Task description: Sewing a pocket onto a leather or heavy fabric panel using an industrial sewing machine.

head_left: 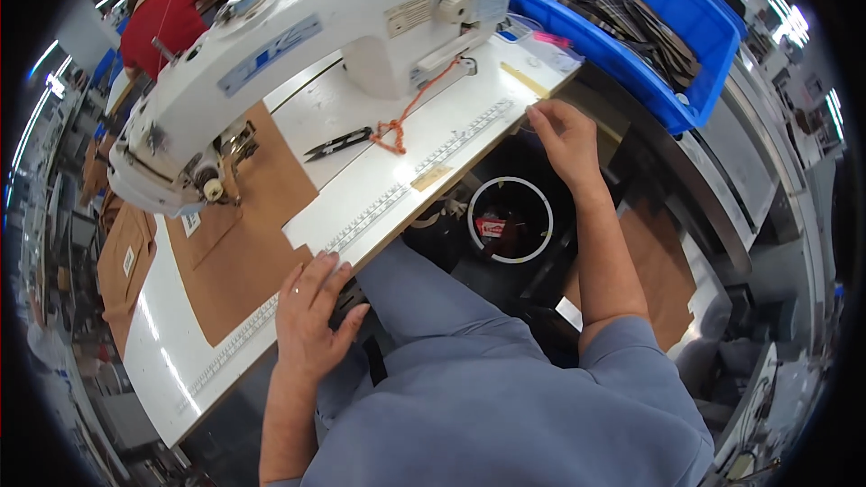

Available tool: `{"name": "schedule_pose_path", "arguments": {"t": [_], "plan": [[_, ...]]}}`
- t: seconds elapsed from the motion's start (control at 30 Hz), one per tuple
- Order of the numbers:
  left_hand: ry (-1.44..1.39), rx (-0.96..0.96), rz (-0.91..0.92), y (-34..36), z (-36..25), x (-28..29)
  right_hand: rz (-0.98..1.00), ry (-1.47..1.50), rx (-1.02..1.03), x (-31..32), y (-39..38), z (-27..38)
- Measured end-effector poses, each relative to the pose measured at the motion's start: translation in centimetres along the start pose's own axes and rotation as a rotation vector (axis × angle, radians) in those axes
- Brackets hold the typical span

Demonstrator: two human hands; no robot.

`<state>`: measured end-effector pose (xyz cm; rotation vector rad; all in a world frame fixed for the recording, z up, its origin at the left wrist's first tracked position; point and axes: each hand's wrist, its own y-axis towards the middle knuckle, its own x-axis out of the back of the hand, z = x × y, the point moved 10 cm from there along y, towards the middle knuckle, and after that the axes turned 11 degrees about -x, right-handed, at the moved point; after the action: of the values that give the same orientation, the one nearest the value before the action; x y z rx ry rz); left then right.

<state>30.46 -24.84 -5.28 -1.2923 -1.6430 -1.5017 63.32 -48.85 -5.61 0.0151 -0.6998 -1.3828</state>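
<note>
My left hand [311,316] lies flat at the front edge of the white sewing table [361,189], fingers extended beside the corner of a brown fabric panel [234,280]. That panel runs under the head of a white sewing machine [298,27], and a smaller brown piece with a white label [191,223] lies on it by the needle area. My right hand [568,140] is raised at the table's right end, thumb and forefinger pinched together; whatever is between them is too small to make out. Black thread snips [338,144] on an orange cord lie on the table between my hands.
A measuring tape strip [370,216] runs along the front edge. Another labelled brown piece [126,257] hangs at the left. At the right stand a blue bin [622,45] of dark plaid fabric and more brown fabric [658,280]. A white-rimmed round bin [511,259] sits below. A person in red [167,27] sits far left.
</note>
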Motion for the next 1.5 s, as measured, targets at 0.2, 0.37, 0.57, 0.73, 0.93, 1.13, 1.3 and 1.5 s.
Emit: {"name": "schedule_pose_path", "arguments": {"t": [0.2, 0.37, 0.57, 0.73, 0.93, 1.13, 1.3, 1.5], "plan": [[0.098, -0.005, 0.007, -1.0, -1.3, -2.2, -0.088, -0.068, -0.004, 3.6, 3.0, -3.6], [0.179, 0.006, 0.021, -1.4, -1.3, -2.6, -0.076, 0.012, -0.099, 4.6, 3.8, -6.1], [0.253, 0.024, -0.072, -1.7, -1.1, -2.5, 0.081, 0.109, -0.048, -1.2, 4.1, -1.7], [0.380, -0.046, -0.239, -0.7, -1.8, -2.5, 0.333, 0.246, 0.114, -7.5, 0.6, 7.1], [0.428, -0.094, -0.199, -2.3, -1.4, -3.3, 0.356, 0.120, 0.225, -10.5, 0.1, 10.6], [0.483, -0.088, -0.213, -3.0, -1.4, -3.5, 0.178, 0.245, -0.078, -4.4, 1.8, 0.5], [0.469, -0.096, -0.233, -2.9, -1.2, -3.9, 0.156, 0.261, -0.180, -1.5, 0.6, -3.2], [0.480, -0.095, -0.201, -2.5, -1.4, -3.8, 0.102, 0.130, -0.171, 0.0, -1.2, -7.2]]}}
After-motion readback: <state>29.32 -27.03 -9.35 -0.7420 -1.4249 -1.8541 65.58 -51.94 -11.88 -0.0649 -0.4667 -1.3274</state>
